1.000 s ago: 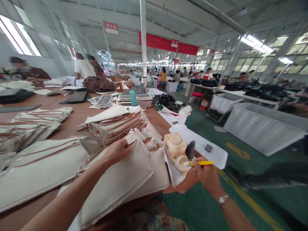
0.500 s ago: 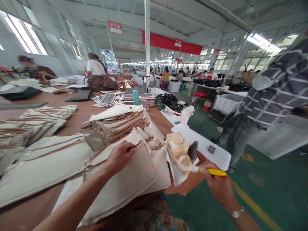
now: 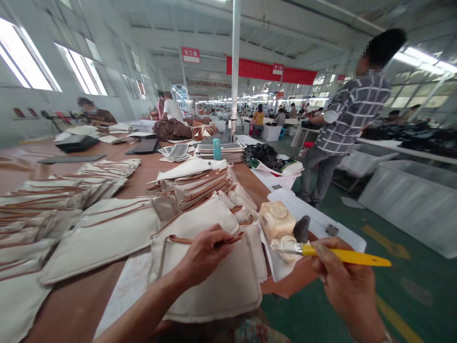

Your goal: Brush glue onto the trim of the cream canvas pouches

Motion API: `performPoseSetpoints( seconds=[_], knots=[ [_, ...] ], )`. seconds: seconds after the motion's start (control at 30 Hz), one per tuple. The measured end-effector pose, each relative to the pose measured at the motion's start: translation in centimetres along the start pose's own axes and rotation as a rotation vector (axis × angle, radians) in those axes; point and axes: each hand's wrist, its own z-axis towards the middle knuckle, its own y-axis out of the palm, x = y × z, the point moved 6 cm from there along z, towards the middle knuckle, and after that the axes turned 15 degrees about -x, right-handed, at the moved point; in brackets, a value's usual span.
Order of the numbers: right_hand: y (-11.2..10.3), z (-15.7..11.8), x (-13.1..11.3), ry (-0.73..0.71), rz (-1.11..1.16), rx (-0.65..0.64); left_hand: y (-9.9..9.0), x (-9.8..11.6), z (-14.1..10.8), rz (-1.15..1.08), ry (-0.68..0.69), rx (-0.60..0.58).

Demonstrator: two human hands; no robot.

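Note:
My left hand [image 3: 209, 250] pinches a thin brown strip [image 3: 233, 239] above a cream fabric panel [image 3: 217, 281] with brown trim. My right hand [image 3: 342, 276] grips a brush with a yellow handle [image 3: 360, 257]. The whitish bristles are at the cut-open part of a glue-stained plastic container [image 3: 277, 220], on a white sheet at the table's right edge. A dark grey cone-shaped piece [image 3: 302, 229] stands beside the container. Behind my left hand lies a stack of cream panels with brown edges [image 3: 200, 186].
More cream panels [image 3: 117, 226] cover the left of the brown table [image 3: 246, 178]. Farther back are a teal bottle [image 3: 216, 149] and black straps [image 3: 262, 156]. A person in a checked shirt [image 3: 353, 114] stands at the right, near a large white bin [image 3: 414, 205].
The view has turned left. My left hand has lifted the strip and panel edge nearer. The brush has moved into the container's open part. The person in the checked shirt has walked farther away.

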Motion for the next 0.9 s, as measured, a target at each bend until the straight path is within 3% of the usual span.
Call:
performPoseSetpoints(
  seconds=[0.1, 0.2, 0.3, 0.37, 0.53, 0.63, 0.73, 0.83, 0.9],
  knots=[
    [3.8, 0.4, -2.9, -0.076, 0.145, -0.106, 0.8, 0.8, -0.5, -0.043, 0.016, -0.072],
    [5.9, 1.1, -4.8, -0.164, 0.020, -0.192, 1.2, 1.3, -1.1, -0.092, 0.034, -0.118],
    [5.7, 1.4, -5.7, -0.246, -0.183, -0.110, 1.2, 1.7, -1.6, -0.127, 0.043, -0.125],
    [5.2, 1.3, -5.9, -0.250, -0.177, -0.058, 1.2, 1.9, -1.7, -0.129, 0.045, -0.108],
    [6.0, 0.4, -6.4, -0.255, -0.138, -0.152, 1.6, 1.9, -1.8, -0.077, 0.085, -0.034],
    [5.4, 0.4, -6.9, -0.284, -0.257, -0.073, 1.9, 2.3, -2.3, 0.025, 0.152, 0.048],
    [3.9, 0.9, -6.3, -0.213, -0.091, -0.026, 2.4, 3.6, -3.3, 0.221, 0.313, 0.078],
    [3.7, 1.1, -5.5, -0.137, 0.157, -0.075, 3.1, 5.0, -4.2, 0.501, 0.434, 0.073],
    [4.1, 1.0, -5.2, -0.100, 0.209, -0.129, 3.6, 5.4, -4.6, 0.662, 0.461, 0.077]
  ],
)
